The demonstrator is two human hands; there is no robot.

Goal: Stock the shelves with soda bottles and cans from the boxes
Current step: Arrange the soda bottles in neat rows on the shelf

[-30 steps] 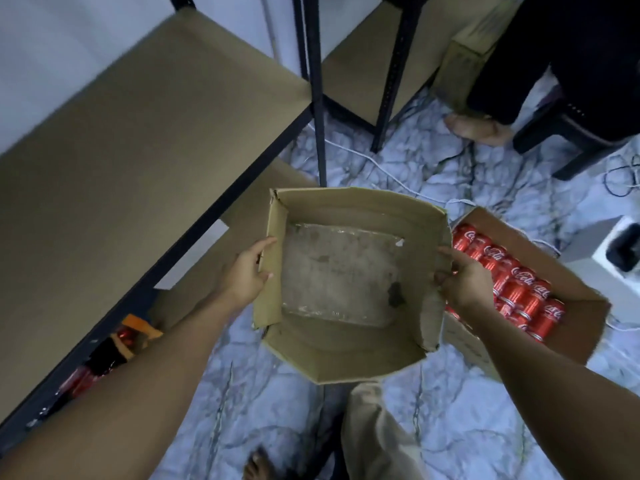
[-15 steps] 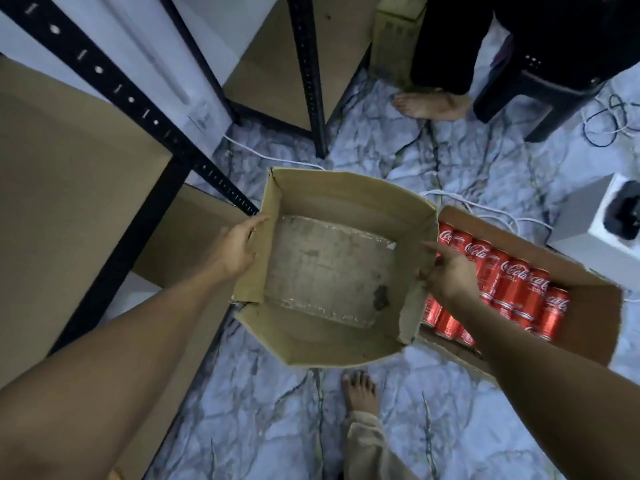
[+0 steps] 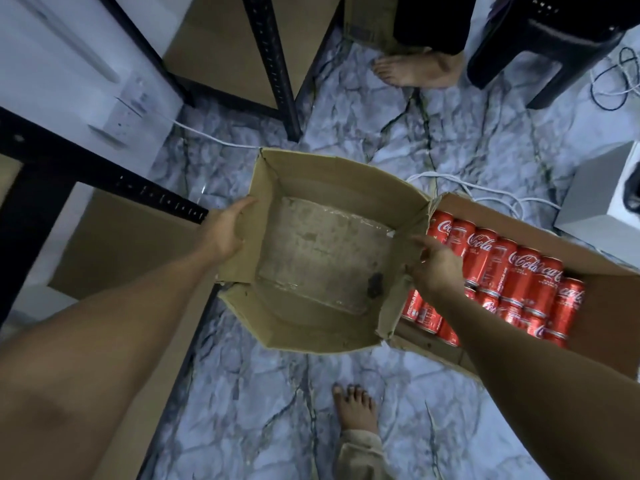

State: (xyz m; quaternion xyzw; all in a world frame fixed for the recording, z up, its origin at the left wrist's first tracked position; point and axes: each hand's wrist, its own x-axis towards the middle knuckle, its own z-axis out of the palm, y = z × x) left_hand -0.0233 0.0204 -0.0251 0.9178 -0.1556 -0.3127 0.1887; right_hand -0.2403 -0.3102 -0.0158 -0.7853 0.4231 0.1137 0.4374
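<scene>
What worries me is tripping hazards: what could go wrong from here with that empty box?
The left hand and right hand grip the empty box, which hides some floor; a bare foot could catch the white cables. The box's torn right wall may rip under the right hand. Lowered carelessly, it could hit the cans.

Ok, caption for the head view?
The left hand and right hand hold an empty cardboard box beside a carton of red cans.
</scene>
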